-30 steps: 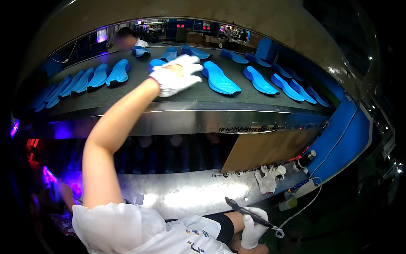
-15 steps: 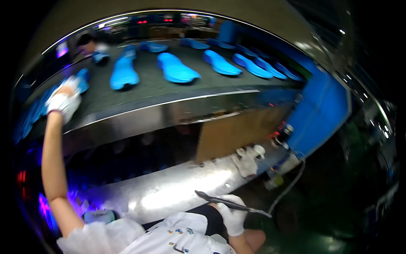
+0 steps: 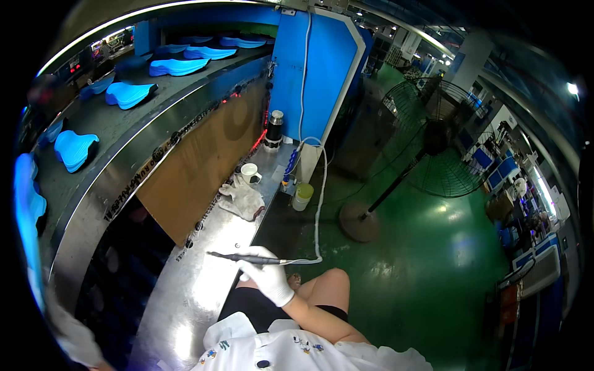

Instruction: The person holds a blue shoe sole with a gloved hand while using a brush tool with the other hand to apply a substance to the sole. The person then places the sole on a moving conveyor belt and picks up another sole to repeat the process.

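The right hand (image 3: 267, 277), white-gloved, grips a dark pen-like tool (image 3: 247, 258) closed-fisted over the steel table's (image 3: 204, 290) near edge, cord trailing. The left hand is out of view. Looks paused between soles (image 3: 74, 148); next needs one brought close.

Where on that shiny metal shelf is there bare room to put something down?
The metal shelf is bare from the right hand holding the pen-like tool up to the crumpled cloth. Beyond, it is crowded: white cup, dark flask.
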Demonstrator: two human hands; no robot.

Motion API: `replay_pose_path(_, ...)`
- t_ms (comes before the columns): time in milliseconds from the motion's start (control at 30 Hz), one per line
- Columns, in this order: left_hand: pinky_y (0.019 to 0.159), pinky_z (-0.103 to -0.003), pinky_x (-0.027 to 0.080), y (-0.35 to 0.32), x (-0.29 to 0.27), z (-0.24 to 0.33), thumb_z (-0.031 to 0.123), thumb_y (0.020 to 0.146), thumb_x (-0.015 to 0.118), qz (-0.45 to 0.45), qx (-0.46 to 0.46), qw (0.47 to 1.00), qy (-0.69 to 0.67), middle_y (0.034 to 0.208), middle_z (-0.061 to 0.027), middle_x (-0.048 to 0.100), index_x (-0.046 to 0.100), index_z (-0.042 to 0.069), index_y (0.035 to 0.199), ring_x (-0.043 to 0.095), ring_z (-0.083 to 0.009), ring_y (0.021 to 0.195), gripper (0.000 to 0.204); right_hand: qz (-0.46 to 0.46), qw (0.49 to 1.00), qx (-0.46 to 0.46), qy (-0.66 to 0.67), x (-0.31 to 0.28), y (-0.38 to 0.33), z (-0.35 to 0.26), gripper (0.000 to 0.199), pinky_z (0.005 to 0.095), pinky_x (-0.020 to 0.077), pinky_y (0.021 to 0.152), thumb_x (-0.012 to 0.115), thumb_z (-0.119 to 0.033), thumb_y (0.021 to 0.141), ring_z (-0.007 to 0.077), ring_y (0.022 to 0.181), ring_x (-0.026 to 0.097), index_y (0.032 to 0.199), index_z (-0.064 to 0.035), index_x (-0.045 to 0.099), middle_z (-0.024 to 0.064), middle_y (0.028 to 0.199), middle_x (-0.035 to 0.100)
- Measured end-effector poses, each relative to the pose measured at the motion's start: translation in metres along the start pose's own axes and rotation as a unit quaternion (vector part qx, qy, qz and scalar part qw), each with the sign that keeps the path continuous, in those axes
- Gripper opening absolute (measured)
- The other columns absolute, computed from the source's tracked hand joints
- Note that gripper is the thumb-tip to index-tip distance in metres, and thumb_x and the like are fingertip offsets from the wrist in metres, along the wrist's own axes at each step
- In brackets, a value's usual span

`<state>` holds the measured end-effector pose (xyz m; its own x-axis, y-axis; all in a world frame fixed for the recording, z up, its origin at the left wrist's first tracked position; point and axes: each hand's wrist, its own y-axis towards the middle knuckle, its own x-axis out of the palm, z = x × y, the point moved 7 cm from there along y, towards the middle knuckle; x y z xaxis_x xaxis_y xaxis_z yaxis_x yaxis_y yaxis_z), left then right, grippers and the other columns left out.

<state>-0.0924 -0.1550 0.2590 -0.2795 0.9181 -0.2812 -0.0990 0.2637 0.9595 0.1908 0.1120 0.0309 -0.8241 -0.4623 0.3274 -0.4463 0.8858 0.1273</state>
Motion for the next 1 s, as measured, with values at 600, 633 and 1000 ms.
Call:
replay_pose_path(600,0.089,-0.045,0.049,-0.302,0.214,0.074,0.056,0.094,0.049,-0.156,-0.719,0.340,-0.585,0.116,-0.0173,0.063,0.055,0.013,0.125,0.058,-0.0321,0.110,0.054,0.040,0.993,0.057,-0.100,0.008,0.058,0.068,0.016,0.0226,0.0469,0.061,0.069,-0.009,0.089,0.0089,0.068,0.059,0.100,0.0025,0.067,0.0027,0.081,0.066)
replay_pose_path(633,0.079,-0.045,0.050,-0.355,0.243,0.075,0.064,0.093,0.042,-0.177,-0.683,0.155,-0.691,0.116,-0.0165,0.063,0.055,0.014,0.127,0.059,-0.0313,0.101,0.061,0.012,0.987,0.053,-0.152,0.023,0.068,0.077,0.018,0.0256,0.0471,0.061,0.071,-0.013,0.088,0.0091,0.068,0.060,0.092,0.0044,0.069,0.0050,0.079,0.068)
replay_pose_path(1000,0.078,-0.051,0.054,-0.324,0.249,0.143,0.067,0.097,0.021,-0.136,-0.736,0.010,-0.664,0.120,-0.0203,0.062,0.054,0.008,0.129,0.062,-0.0377,0.098,0.075,-0.174,0.907,-0.014,-0.383,0.077,0.024,0.040,0.017,0.0385,0.0535,0.075,0.074,-0.019,0.080,0.0282,0.080,0.065,0.092,-0.0107,0.068,0.0108,0.084,0.067)
